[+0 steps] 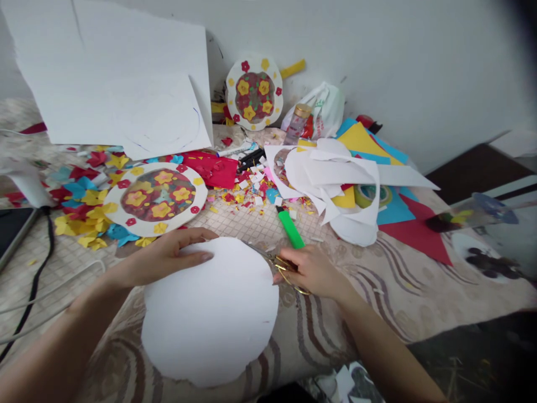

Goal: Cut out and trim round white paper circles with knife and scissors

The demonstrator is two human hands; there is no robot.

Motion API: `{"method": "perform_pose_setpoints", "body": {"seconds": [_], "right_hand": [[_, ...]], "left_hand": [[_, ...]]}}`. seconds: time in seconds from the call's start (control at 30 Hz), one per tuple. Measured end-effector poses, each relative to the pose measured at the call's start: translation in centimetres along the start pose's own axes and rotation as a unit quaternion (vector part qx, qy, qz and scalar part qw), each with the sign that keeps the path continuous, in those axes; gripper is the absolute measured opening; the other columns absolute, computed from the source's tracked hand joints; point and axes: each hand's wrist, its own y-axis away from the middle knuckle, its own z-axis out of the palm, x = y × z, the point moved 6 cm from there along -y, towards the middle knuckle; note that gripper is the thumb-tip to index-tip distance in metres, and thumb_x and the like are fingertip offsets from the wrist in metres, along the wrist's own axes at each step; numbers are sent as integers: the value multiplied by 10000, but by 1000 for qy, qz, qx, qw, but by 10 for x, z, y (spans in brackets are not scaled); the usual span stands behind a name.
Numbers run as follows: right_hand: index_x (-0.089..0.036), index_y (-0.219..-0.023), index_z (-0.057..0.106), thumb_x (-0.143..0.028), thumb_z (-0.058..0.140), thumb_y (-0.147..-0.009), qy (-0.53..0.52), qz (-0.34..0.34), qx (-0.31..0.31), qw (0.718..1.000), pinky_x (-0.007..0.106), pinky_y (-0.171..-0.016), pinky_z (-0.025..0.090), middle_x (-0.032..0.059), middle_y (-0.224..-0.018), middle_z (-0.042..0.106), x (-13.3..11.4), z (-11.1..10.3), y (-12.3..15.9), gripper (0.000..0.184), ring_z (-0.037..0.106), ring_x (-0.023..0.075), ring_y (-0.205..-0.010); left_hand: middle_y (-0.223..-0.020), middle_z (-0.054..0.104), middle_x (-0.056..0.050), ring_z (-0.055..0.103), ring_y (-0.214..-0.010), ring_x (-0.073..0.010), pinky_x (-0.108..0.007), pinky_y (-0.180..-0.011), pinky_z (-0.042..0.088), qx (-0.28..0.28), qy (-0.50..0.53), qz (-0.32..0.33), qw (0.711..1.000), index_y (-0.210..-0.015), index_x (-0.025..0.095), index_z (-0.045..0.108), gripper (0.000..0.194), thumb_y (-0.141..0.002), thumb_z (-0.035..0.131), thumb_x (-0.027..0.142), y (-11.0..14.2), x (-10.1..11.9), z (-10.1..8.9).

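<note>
The cutting looked well advanced: the white disc [212, 316], in front of the person and over the patterned cloth [377, 302], was already free of any surrounding sheet and roughly round. What seemed left was trimming – the lower rim wavered in shallow bumps, and its face bore no paper flowers, unlike the decorated disc [112, 208] lying behind it on the left and the upright disc [254, 120] leaning near the wall.

The hands were apart, each busy at the top of the white disc. The left hand [182, 254] pinched its upper left edge, thumb on the face and fingers behind. The right hand [314, 271] was closed about the gold handles of the scissors [287, 263], whose blades lay along the upper right edge (how far they were parted, I could not tell).

The white disc was matt and smooth, apparently stiff paper or thin card, with a small dark mark low on the right. Both finished-looking discs had broad white rims dotted with red and yellow flowers around patterned, darker centres. Folded paper flowers [94, 215] made a crinkled heap on the left; curved white offcuts [325, 170] were piled on the right – thin, sharp-cornered and overlapping. A glossy green marker [289, 226] lay just beyond the right hand.
</note>
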Motion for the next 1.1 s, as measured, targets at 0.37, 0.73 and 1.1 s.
{"method": "perform_pose_setpoints", "body": {"seconds": [0.37,0.73,1.1], "right_hand": [[-219,-714,425,-283,627,-909,-130,60,-40,989,229,-528,289,-26,-607,655,-1,-3,1,288,558,123,-540],[-217,-679,427,-376,579,-950,-86,-29,-112,990,264,-546,265,-8,-592,610,-14,-2,2,349,554,137,-555],[-200,-678,420,-460,667,-909,-91,-45,-99,990,254,-532,212,-32,-581,615,-10,1,2,426,488,96,-504]], "left_hand": [[-1243,728,-56,694,-1075,-258,-294,-902,559,-2,-36,16,999,-1226,251,697,418,-925,583,518,4,4,2],[-1081,749,-5,707,-924,-177,-212,-775,551,-56,1,43,997,-1160,265,687,265,-957,601,411,9,15,11],[-1107,736,-1,699,-941,-164,-201,-774,548,-67,13,60,996,-1187,262,664,249,-978,585,373,8,14,11]]}}
